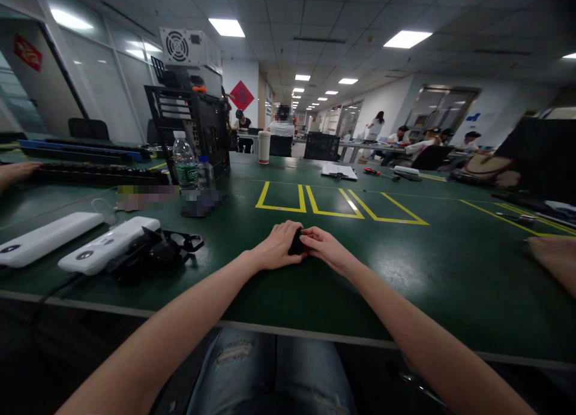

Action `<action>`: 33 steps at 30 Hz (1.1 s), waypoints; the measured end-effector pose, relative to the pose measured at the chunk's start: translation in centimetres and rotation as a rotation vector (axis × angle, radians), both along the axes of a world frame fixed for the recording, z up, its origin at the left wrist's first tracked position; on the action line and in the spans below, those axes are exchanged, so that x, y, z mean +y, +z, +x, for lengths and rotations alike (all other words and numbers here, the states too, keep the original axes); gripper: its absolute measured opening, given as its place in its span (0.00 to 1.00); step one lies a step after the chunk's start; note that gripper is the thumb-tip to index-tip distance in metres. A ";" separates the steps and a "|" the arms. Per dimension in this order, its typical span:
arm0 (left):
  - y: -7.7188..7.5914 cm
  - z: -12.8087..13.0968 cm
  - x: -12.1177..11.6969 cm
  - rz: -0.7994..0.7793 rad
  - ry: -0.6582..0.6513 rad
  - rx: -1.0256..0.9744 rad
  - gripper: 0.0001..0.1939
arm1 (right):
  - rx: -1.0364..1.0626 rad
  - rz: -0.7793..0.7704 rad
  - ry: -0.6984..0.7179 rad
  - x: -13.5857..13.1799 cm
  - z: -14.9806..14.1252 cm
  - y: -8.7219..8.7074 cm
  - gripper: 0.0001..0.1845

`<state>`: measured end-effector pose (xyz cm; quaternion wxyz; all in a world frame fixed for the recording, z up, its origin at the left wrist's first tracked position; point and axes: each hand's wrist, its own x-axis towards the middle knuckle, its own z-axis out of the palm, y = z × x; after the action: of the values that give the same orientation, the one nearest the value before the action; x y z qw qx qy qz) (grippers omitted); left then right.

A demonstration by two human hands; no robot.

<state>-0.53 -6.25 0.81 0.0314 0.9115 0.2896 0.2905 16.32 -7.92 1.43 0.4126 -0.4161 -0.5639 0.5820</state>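
Both hands meet over the green tabletop (279,301), in front of three yellow tape outlines. Between them is a small black object (296,242), mostly covered by fingers, so its kind is unclear. My left hand (281,245) is closed around its left side, with the thumb underneath and the fingers over the top. From the right, my right hand (327,248) pinches the same object with thumb and fingertips. Yellow tape outlines (281,209) mark the table just beyond the hands.
On the left lie two white power banks (114,242), a black strap-like device (153,253), water bottles (185,163) and an open computer case (211,124). A paper cup (264,148), clipboard (339,172) and screwdriver (375,172) stand farther back. Other people's hands (555,259) show at both edges.
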 end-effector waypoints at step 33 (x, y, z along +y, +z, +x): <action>0.2 -0.1 0.2 -0.025 -0.016 0.017 0.26 | 0.158 -0.017 0.003 0.0 -0.1 -0.7 0.10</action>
<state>-0.67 -6.06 1.05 0.0428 0.9157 0.2865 0.2786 16.23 -7.89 0.74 0.4513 -0.3716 -0.5250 0.6185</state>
